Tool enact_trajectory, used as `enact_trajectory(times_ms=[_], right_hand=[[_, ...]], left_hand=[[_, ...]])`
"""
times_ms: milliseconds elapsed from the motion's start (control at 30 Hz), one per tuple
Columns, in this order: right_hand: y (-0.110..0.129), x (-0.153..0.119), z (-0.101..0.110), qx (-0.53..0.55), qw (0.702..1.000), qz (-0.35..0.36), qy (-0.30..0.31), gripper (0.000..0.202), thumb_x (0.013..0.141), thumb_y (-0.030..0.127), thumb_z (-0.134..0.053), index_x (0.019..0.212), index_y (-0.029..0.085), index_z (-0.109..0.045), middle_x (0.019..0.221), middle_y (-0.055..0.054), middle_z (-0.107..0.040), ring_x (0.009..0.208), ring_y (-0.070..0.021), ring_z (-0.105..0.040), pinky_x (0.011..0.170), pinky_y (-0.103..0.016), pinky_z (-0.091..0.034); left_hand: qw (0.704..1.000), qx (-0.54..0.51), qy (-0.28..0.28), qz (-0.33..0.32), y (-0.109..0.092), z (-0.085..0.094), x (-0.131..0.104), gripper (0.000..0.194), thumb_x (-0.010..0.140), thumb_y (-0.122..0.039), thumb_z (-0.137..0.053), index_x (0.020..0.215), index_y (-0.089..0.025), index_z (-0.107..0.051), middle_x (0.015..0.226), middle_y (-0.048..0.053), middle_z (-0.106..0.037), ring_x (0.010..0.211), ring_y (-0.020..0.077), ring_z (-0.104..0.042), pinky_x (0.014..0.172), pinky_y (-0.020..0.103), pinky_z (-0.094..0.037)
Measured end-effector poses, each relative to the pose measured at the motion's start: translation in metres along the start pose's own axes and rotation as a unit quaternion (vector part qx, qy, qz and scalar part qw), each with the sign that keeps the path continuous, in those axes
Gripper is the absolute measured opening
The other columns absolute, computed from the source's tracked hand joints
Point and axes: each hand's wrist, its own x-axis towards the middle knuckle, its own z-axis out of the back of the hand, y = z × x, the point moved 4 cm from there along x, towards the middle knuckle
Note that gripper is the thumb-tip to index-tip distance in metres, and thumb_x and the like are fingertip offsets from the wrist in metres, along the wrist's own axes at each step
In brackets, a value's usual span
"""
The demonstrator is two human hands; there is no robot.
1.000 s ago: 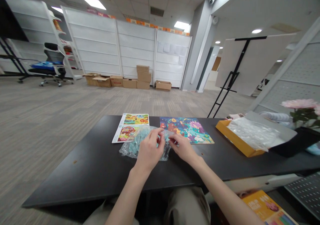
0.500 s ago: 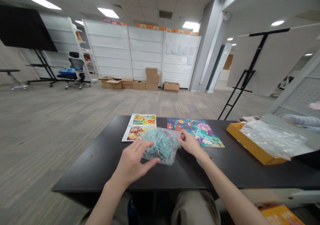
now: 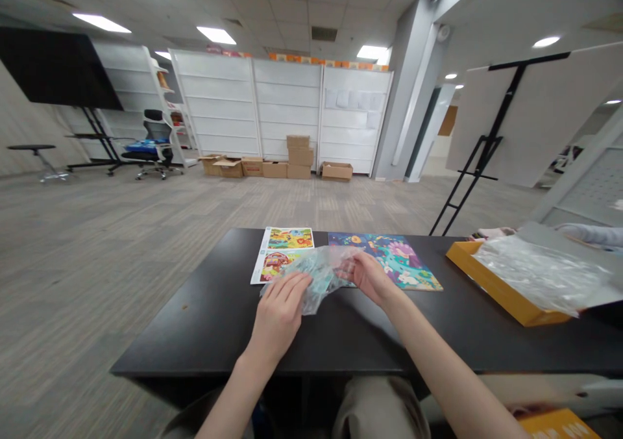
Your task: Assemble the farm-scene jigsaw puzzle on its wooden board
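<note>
Above the black table (image 3: pixel 219 335) I hold a clear plastic bag (image 3: pixel 318 280) with pale blue-green pieces inside, which look like jigsaw pieces. My left hand (image 3: pixel 282 302) is closed on the bag's left side, the thumb hidden beneath. My right hand (image 3: pixel 368 278) grips the right end, its curled fingers partly showing through the plastic. Behind the bag lies a white sheet (image 3: pixel 257 269) with two colourful animal and farm pictures, its lower right corner covered. A dark blue illustrated board (image 3: pixel 409 263) lies to the right, partly behind my right hand.
A yellow box (image 3: pixel 487 293) holding crumpled clear plastic stands on the table at the right. Under the table's right side is an orange box (image 3: pixel 559 425). Cardboard boxes (image 3: pixel 299 156) and an easel (image 3: pixel 479 156) stand on the floor beyond.
My left hand has moved right and closed over the bag, where its fingers were spread before. The bag is tilted and more crumpled, and my right fingers have shifted on its end.
</note>
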Motion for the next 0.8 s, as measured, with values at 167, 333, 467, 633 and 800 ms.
enact_trajectory(times_ms=[167, 333, 467, 633, 800], right_hand=[[0.015, -0.006, -0.014, 0.044, 0.998, 0.033, 0.010, 0.023, 0.082, 0.043, -0.067, 0.090, 0.022, -0.065, 0.101, -0.007, -0.076, 0.101, -0.0231, -0.069, 0.091, -0.042, -0.056], [0.020, -0.001, -0.036, 0.129, 0.991, 0.045, 0.007, 0.024, 0.073, 0.036, -0.077, 0.086, 0.023, -0.062, 0.100, -0.002, -0.073, 0.097, -0.0207, -0.066, 0.083, -0.039, -0.058], [0.033, 0.005, -0.046, 0.159, 0.984, 0.082, 0.000, 0.025, 0.073, 0.035, -0.077, 0.086, 0.024, -0.059, 0.097, 0.000, -0.072, 0.099, -0.0206, -0.064, 0.082, -0.039, -0.058], [0.044, 0.005, -0.059, 0.166, 0.982, 0.090, 0.027, 0.028, 0.072, 0.035, -0.080, 0.083, 0.023, -0.057, 0.093, 0.001, -0.068, 0.102, -0.0213, -0.063, 0.082, -0.040, -0.059], [0.027, 0.015, -0.083, 0.107, 0.989, 0.082, 0.060, 0.030, 0.079, 0.044, -0.075, 0.083, 0.024, -0.053, 0.094, 0.001, -0.064, 0.103, -0.0187, -0.061, 0.085, -0.036, -0.057]], left_hand=[[0.987, -0.069, -0.106, 0.104, 0.009, 0.012, 0.010, 0.036, 0.095, -0.010, -0.046, 0.126, -0.021, -0.061, 0.120, 0.009, -0.072, 0.111, 0.0211, -0.069, 0.100, 0.036, -0.054], [0.974, -0.049, -0.154, 0.156, 0.007, 0.015, 0.025, 0.028, 0.095, -0.021, -0.051, 0.117, -0.019, -0.069, 0.105, 0.008, -0.076, 0.096, 0.0217, -0.073, 0.087, 0.029, -0.056], [0.961, -0.055, -0.201, 0.180, -0.001, 0.025, 0.036, 0.025, 0.095, -0.023, -0.053, 0.112, -0.020, -0.071, 0.104, 0.006, -0.077, 0.093, 0.0209, -0.074, 0.087, 0.029, -0.055], [0.929, -0.107, -0.223, 0.275, 0.013, 0.039, 0.037, 0.027, 0.095, -0.034, -0.057, 0.111, -0.022, -0.074, 0.105, 0.005, -0.078, 0.097, 0.0223, -0.073, 0.090, 0.033, -0.055], [0.830, -0.268, -0.275, 0.405, 0.062, 0.040, 0.021, 0.034, 0.086, -0.046, -0.068, 0.097, -0.015, -0.076, 0.095, 0.006, -0.078, 0.088, 0.0221, -0.073, 0.088, 0.035, -0.058]])
